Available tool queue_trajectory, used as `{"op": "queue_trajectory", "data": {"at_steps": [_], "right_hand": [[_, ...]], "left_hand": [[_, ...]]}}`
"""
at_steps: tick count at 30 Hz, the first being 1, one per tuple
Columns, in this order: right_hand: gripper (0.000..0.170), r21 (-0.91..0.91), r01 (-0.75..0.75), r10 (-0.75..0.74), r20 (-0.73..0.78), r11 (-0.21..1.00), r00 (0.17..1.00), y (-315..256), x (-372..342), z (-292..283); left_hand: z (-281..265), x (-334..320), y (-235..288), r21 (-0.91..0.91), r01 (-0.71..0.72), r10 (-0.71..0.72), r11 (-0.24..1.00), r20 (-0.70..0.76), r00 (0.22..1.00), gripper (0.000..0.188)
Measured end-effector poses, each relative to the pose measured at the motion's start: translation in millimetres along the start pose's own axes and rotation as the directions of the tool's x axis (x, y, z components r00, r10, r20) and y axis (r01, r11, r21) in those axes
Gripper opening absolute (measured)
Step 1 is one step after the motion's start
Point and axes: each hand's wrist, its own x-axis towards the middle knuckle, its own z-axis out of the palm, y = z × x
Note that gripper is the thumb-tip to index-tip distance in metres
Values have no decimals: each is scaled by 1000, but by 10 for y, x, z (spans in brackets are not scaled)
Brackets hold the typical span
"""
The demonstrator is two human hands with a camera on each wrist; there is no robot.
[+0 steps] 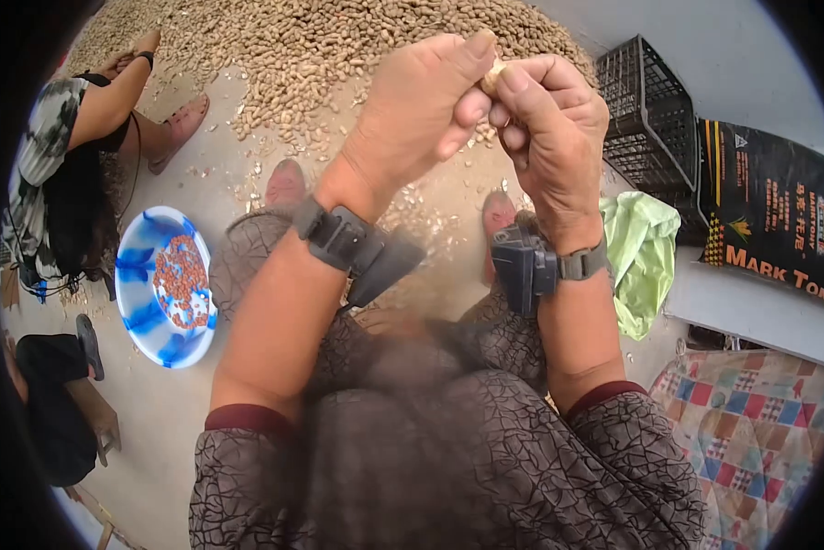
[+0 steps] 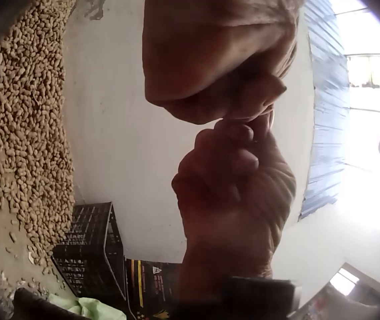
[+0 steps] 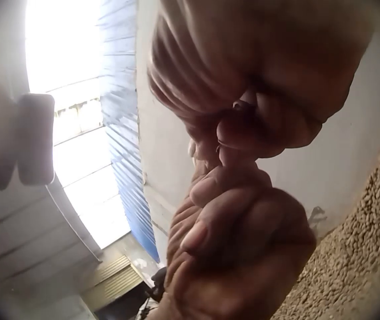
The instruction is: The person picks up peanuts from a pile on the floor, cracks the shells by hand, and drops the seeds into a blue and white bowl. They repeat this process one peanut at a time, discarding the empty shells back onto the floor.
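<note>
In the head view, the left hand (image 1: pixel 412 115) and right hand (image 1: pixel 560 137) are meeting in front of the heap of peanuts (image 1: pixel 338 55), curled fingers and thumbs pinching one pale peanut (image 1: pixel 492 81) between them, probably so that the thumbs can press its shell from two sides. The blue-and-white basin (image 1: pixel 137 323) is standing beside the person's left leg (image 1: pixel 247 261), holding reddish kernels (image 1: pixel 182 275), presumably to stay within that hand's reach. Shell bits (image 1: pixel 416 220) are lying between the feet (image 1: pixel 286 183), likely because the hands are working above that spot. A black crate (image 1: pixel 659 151) is standing near the heap, a green bag (image 1: pixel 641 257) lying near it. In the left wrist view, both hands are touching before a pale wall (image 2: pixel 110 133), their fingers hiding the peanut. In the right wrist view, folded fingers are closing together, seemingly for firmness; the peanut is not showing clearly.
</note>
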Motion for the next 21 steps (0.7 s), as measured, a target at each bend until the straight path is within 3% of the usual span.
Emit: {"op": "queue_trajectory", "data": {"at_steps": [2, 4, 6, 10, 12, 14, 16, 17, 20, 21], "right_hand": [[15, 32, -39, 39, 6, 999, 999, -3, -22, -18], [13, 103, -55, 52, 31, 993, 998, -3, -26, -33], [12, 112, -45, 41, 40, 993, 998, 32, -51, -59], [11, -31, -5, 4, -48, 999, 999, -46, -152, 85], [10, -293, 98, -121, -61, 951, 991, -73, -223, 182], [11, -351, 158, -183, -37, 923, 982, -40, -254, 209], [13, -549, 267, -296, 37, 792, 955, 26, -281, 223], [15, -619, 337, -375, 73, 710, 924, 30, -293, 256], [15, -621, 396, -380, 166, 676, 910, -1, -377, 328], [14, -546, 511, -482, 210, 664, 850, 122, -340, 328]], "left_hand": [[2, -17, -34, -30, 27, -28, 999, -35, 999, 33], [-2, -36, -23, 8, -78, 77, 997, 59, 995, 25], [0, -81, -8, 11, -78, 77, 997, 77, 994, 23], [-10, -133, -74, -77, -46, 52, 996, 72, 996, 19], [-70, -158, -83, -129, 19, -5, 992, 104, 995, 16], [-134, -214, -72, -152, 48, -30, 987, 118, 993, 14], [-212, -280, -38, -235, 189, -156, 954, 152, 976, 15], [-251, -301, -6, -179, 213, -162, 960, 261, 951, 15], [-298, -442, 9, -174, 207, -186, 963, 131, 974, 14], [-314, -477, 33, -171, 203, -182, 964, 128, 975, 14]]}}
